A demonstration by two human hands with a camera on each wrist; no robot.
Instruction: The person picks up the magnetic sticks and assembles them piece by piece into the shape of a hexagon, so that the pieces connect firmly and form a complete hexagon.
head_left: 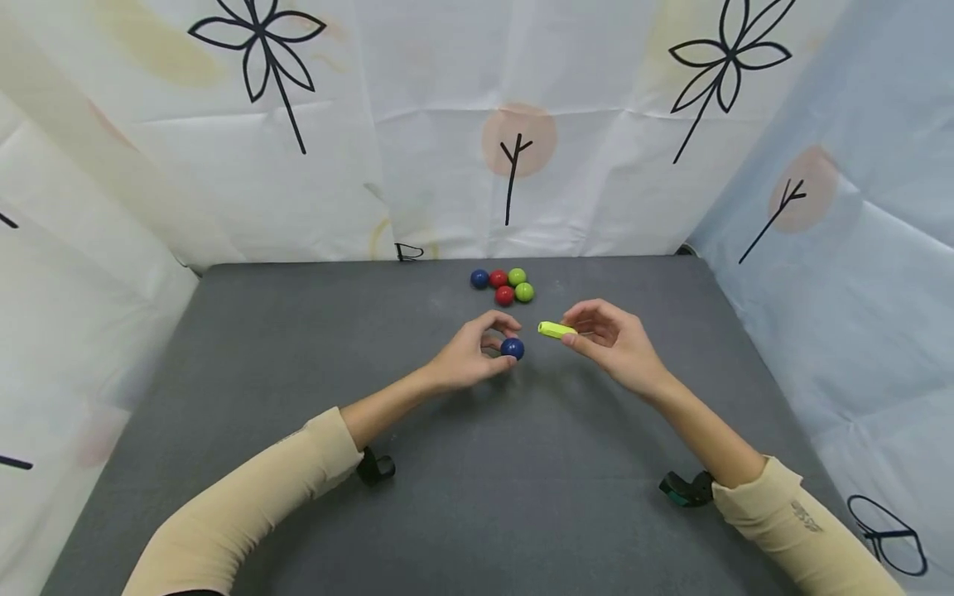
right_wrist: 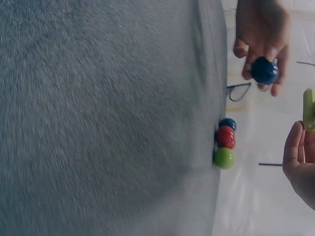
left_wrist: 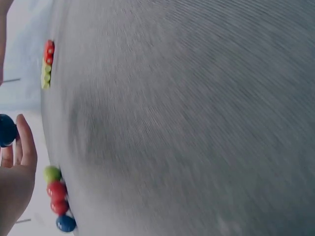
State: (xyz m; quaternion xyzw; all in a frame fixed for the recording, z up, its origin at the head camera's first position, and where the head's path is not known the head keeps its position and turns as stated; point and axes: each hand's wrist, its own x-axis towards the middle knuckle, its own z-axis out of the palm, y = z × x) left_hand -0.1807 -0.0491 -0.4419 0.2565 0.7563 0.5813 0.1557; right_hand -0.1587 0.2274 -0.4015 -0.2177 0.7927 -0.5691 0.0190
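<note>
In the head view my left hand point(head_left: 471, 354) pinches a glossy dark blue ball point(head_left: 513, 348) between thumb and fingers, above the table. Facing it, my right hand point(head_left: 619, 346) holds a short yellow-green bar point(head_left: 556, 329) by one end, with a hole in its near-left end. A small gap separates ball and bar. Seen from the right wrist, the blue ball point(right_wrist: 265, 70) sits at the left hand's fingertips, and the bar point(right_wrist: 309, 109) is partly cut off by the frame edge. The left wrist view catches only part of the left hand point(left_wrist: 22, 172).
Beyond the hands, a cluster of balls lies on the grey table point(head_left: 335, 331): a blue ball point(head_left: 480, 279), two red balls point(head_left: 504, 295) and two green balls point(head_left: 525, 292). The left wrist view also shows a row of small red and yellow pieces point(left_wrist: 47, 64). Printed cloth point(head_left: 447, 165) surrounds the table.
</note>
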